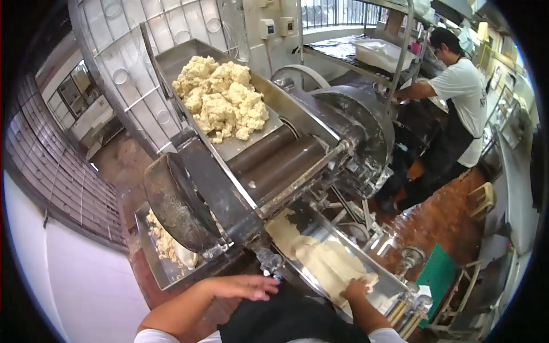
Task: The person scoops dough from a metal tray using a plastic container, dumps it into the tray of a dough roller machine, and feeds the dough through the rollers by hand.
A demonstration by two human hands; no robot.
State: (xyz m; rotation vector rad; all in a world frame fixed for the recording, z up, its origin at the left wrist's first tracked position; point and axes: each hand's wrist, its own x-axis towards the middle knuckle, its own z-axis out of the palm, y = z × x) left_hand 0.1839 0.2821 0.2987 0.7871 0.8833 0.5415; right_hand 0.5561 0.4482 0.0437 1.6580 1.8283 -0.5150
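Observation:
Flattened pale dough [331, 266] lies in the lower metal tray [377, 271] of a roller machine. My right hand [357, 290] rests on the dough's near right end, fingers spread and partly bent. Near the machine's front corner, my left hand [254, 287] hovers with its fingers extended, holding nothing, just in front of my dark apron [280, 317]. Above the tray are the two metal rollers [280, 166], with a small dough scrap on them. Lumpy dough [223, 100] is heaped in the upper metal tray [189, 51] behind the rollers.
Another metal tray [166, 280] with crumbly dough is at the lower left. A large wheel guard [366, 123] stands on the machine's right. A person [463, 103] in a white shirt and dark apron works beyond it. A green board [437, 277] leans at the lower right.

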